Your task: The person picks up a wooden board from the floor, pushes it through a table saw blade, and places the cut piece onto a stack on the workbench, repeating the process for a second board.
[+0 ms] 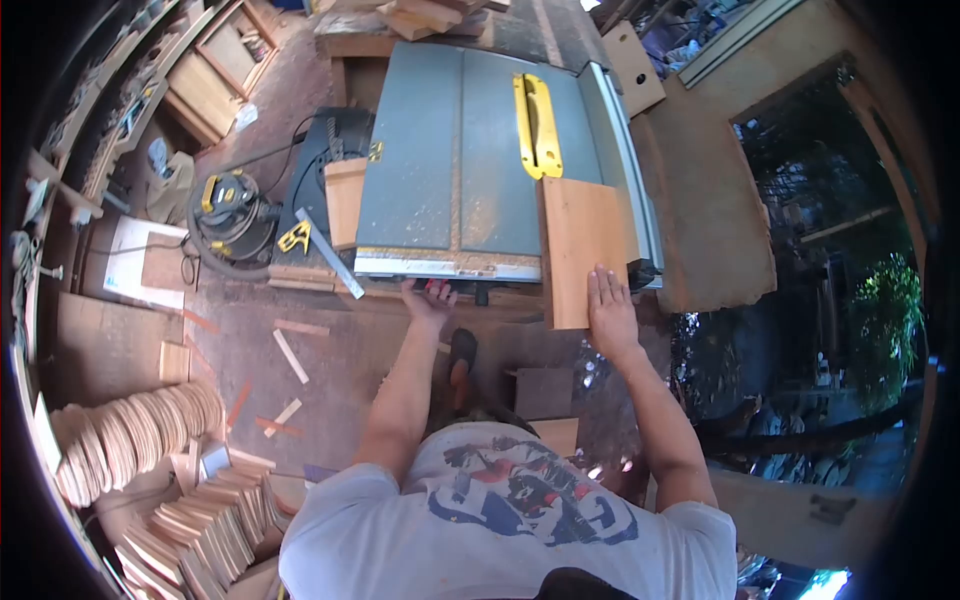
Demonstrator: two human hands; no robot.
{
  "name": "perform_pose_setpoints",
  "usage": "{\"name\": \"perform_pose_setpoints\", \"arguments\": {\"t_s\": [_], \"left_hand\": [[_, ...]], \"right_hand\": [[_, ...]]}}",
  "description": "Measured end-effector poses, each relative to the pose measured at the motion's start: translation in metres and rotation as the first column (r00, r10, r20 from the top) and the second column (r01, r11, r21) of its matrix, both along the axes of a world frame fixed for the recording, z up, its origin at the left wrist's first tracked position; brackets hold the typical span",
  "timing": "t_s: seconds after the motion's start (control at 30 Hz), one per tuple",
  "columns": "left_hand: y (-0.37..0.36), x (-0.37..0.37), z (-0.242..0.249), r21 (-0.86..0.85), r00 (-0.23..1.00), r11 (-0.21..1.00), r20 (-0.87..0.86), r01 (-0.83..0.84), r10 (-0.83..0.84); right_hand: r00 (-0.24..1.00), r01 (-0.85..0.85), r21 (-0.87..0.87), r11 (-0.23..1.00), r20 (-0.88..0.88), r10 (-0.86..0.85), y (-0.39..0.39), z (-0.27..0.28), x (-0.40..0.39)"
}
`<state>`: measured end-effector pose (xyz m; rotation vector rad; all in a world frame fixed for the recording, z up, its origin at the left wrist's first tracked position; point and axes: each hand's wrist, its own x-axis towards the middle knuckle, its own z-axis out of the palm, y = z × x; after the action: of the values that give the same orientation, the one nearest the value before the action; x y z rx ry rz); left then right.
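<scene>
A wooden board lies on the right part of a table saw, its near end jutting past the front edge. My right hand holds the board at its near right corner, fingers stretched along the top and thumb out of sight. The board's far end reaches the yellow throat plate around the blade slot. Under the saw's front edge, my left hand has its fingers apart beside a small red part, which looks like a switch. Sawdust is scattered over the tabletop.
Along the saw's right side runs the fence. A yellow-headed combination square and a wood offcut are at its left. A shop vacuum stands on the floor, among loose strips. Stacked wood pieces fill the lower left.
</scene>
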<state>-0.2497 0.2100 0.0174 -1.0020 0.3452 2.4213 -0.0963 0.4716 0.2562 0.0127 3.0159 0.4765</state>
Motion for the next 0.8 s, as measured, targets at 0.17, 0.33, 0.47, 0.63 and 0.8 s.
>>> {"name": "perform_pose_setpoints", "arguments": {"t_s": [0.17, 0.33, 0.47, 0.63, 0.8], "left_hand": [[-0.015, 0.0, -0.045, -0.054, 0.973, 0.98, -0.119, 0.194, -0.199], [-0.054, 0.001, -0.039, -0.262, 0.93, 0.914, -0.114, 0.31, -0.349], [-0.069, 0.024, -0.035, -0.31, 0.944, 0.917, -0.128, 0.252, -0.303], [-0.079, 0.039, -0.069, -0.255, 0.927, 0.923, -0.167, 0.289, -0.337], [-0.079, 0.041, -0.058, -0.259, 0.945, 0.925, -0.101, 0.278, -0.312]], "right_hand": [[0.999, 0.015, 0.033, 0.999, 0.029, -0.016, -0.004, 0.009, -0.012], [1.0, -0.021, 0.102, 0.995, -0.008, 0.022, 0.013, 0.0, -0.035], [0.998, -0.014, 0.134, 0.991, 0.067, 0.005, 0.012, 0.012, -0.06], [0.985, -0.005, 0.079, 0.997, 0.175, -0.009, 0.017, 0.034, -0.089], [0.979, -0.015, 0.001, 1.0, 0.201, 0.015, 0.026, 0.042, -0.108]]}}
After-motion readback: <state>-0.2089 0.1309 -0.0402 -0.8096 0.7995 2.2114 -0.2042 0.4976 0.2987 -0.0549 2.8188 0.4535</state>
